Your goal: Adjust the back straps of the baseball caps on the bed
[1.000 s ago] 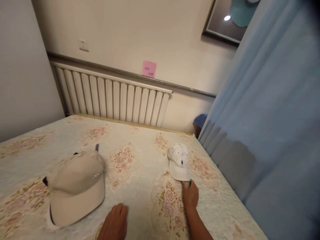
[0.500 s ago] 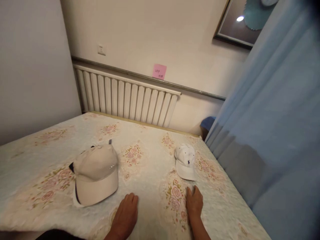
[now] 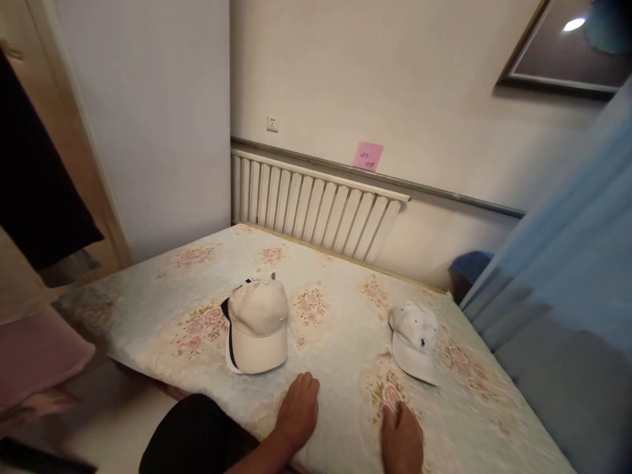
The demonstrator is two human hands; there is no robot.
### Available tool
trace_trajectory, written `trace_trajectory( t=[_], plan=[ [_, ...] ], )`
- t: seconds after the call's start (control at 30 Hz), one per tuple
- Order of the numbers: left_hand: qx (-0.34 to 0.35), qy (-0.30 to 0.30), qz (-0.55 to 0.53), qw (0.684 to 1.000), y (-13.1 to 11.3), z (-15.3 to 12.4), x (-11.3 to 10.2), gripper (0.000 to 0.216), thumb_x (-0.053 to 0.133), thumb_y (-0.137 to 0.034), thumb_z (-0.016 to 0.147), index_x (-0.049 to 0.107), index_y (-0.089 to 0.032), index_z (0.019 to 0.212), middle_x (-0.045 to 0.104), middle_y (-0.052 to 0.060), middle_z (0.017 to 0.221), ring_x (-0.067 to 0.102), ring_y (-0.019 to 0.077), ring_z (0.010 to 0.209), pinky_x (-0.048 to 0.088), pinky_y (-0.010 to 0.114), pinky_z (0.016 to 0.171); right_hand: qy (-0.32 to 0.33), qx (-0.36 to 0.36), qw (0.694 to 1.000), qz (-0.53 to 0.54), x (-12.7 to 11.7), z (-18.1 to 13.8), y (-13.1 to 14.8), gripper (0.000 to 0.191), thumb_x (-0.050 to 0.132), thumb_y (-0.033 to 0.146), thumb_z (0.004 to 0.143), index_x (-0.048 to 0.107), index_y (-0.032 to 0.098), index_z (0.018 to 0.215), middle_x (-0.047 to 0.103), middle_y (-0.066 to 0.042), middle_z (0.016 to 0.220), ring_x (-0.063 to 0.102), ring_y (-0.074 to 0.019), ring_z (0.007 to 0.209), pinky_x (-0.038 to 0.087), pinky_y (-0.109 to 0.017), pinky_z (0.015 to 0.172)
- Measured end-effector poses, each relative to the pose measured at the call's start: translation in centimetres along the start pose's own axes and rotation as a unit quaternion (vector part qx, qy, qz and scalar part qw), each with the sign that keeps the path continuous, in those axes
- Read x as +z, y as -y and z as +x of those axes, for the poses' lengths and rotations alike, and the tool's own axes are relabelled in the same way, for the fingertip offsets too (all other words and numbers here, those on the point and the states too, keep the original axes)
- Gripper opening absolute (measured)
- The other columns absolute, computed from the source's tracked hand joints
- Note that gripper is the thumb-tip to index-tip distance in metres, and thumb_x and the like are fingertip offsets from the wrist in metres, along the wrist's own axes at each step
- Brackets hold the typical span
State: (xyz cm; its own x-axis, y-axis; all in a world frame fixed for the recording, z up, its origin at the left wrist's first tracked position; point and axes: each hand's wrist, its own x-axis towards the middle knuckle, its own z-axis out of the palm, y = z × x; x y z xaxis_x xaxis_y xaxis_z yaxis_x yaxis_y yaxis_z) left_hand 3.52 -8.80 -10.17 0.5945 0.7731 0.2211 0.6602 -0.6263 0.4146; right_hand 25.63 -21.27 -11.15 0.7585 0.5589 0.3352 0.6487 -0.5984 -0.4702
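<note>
On the floral bedspread (image 3: 340, 368), a beige baseball cap (image 3: 259, 329) lies on at least one other cap, whose dark and white brim edges (image 3: 230, 352) show at its left. A white baseball cap (image 3: 415, 342) with a small dark emblem sits apart at the right, brim towards me. My left hand (image 3: 299, 408) rests on the bed just right of and nearer than the beige cap, its fingers curled together around nothing. Nearer than the white cap, my right hand (image 3: 402, 438) is held with thumb and forefinger slightly apart. It holds nothing and touches neither cap.
A radiator (image 3: 316, 204) runs along the wall behind the bed. Blue curtain (image 3: 567, 276) hangs at the right, beside a dark blue object (image 3: 471, 264). Hanging clothes (image 3: 39, 178) are at the left. A black rounded shape (image 3: 182, 434) is at the near edge.
My view has swung left, so everything sits further right and the clothes have come into view. My right hand has drawn back from the white cap. The caps have not visibly moved on the bed.
</note>
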Motion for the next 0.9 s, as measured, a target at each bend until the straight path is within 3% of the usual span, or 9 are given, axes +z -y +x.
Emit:
trace_trajectory(
  t=[0.13,0.23,0.3,0.43,0.5,0.63,0.77,0.9],
  plan=[
    [-0.006,-0.008,-0.126,0.992,0.2,-0.1,-1.5,0.023,0.038,-0.008,0.079,0.057,-0.017,0.087,0.057,0.007,0.096,0.049,0.0192,0.097,0.038,0.033,0.092,0.001,-0.055,0.998,-0.011,1.1,-1.4,1.3,0.044,0.038,0.039,0.088,0.054,0.007,0.114,0.062,-0.022,0.111,0.056,-0.0302,0.105,0.04,-0.038,0.09],
    [-0.045,-0.022,-0.267,0.962,0.7,-0.3,-2.7,0.017,0.039,-0.014,0.08,0.056,-0.017,0.081,0.058,0.006,0.086,0.052,0.0177,0.085,0.041,0.031,0.082,0.005,-0.071,0.997,-0.019,1.6,-1.6,1.4,0.042,0.041,0.038,0.086,0.054,0.008,0.113,0.063,-0.021,0.108,0.058,-0.0304,0.102,0.042,-0.038,0.086],
    [-0.116,-0.021,-0.382,0.916,1.3,-0.6,-3.3,0.014,0.04,-0.021,0.08,0.054,-0.018,0.076,0.057,0.003,0.075,0.053,0.0163,0.073,0.043,0.029,0.07,0.006,-0.079,0.997,-0.019,1.6,-1.6,1.2,0.041,0.041,0.038,0.086,0.054,0.008,0.111,0.063,-0.021,0.107,0.058,-0.0308,0.101,0.042,-0.038,0.085],
    [-0.271,-0.037,-0.571,0.774,2.8,-1.6,-4.4,0.018,0.048,-0.035,0.078,0.049,-0.018,0.073,0.054,-0.001,0.063,0.051,0.0112,0.053,0.038,0.023,0.052,0.01,-0.091,0.996,-0.018,1.6,-1.4,1.1,0.04,0.041,0.038,0.086,0.053,0.008,0.11,0.062,-0.021,0.106,0.058,-0.0318,0.101,0.043,-0.039,0.084],
    [-0.304,-0.067,-0.603,0.735,3.7,-2.5,-5.2,0.024,0.056,-0.04,0.074,0.048,-0.018,0.071,0.054,-0.002,0.06,0.05,0.0098,0.049,0.037,0.021,0.049,0.015,-0.094,0.995,-0.019,1.5,-1.5,1.1,0.039,0.041,0.037,0.085,0.053,0.009,0.109,0.062,-0.021,0.106,0.058,-0.0318,0.1,0.043,-0.039,0.083],
    [-0.336,-0.131,-0.614,0.702,5.4,-4.1,-6.9,0.029,0.061,-0.043,0.073,0.052,-0.016,0.076,0.058,-0.001,0.064,0.057,0.0111,0.053,0.046,0.023,0.052,0.015,-0.096,0.995,-0.027,1.3,-1.6,1.2,0.038,0.041,0.038,0.085,0.053,0.01,0.108,0.063,-0.02,0.103,0.059,-0.0315,0.097,0.043,-0.039,0.082],
    [-0.376,-0.206,-0.612,0.665,6.9,-4.4,-8.7,0.019,0.057,-0.033,0.082,0.052,-0.015,0.086,0.063,0.003,0.075,0.066,0.0146,0.065,0.052,0.026,0.061,0.012,-0.104,0.994,-0.028,1.1,-1.7,1.3,0.037,0.039,0.038,0.085,0.052,0.011,0.106,0.062,-0.02,0.102,0.058,-0.0319,0.097,0.042,-0.039,0.081],
    [-0.393,-0.232,-0.619,0.639,7.6,-3.7,-9.7,0.01,0.057,-0.022,0.084,0.052,-0.013,0.086,0.066,0.006,0.077,0.069,0.0164,0.068,0.054,0.026,0.061,0.019,-0.099,0.995,-0.022,1.0,-1.7,1.2,0.033,0.04,0.037,0.084,0.052,0.013,0.104,0.062,-0.018,0.099,0.058,-0.0312,0.095,0.042,-0.038,0.082]
  ],
)
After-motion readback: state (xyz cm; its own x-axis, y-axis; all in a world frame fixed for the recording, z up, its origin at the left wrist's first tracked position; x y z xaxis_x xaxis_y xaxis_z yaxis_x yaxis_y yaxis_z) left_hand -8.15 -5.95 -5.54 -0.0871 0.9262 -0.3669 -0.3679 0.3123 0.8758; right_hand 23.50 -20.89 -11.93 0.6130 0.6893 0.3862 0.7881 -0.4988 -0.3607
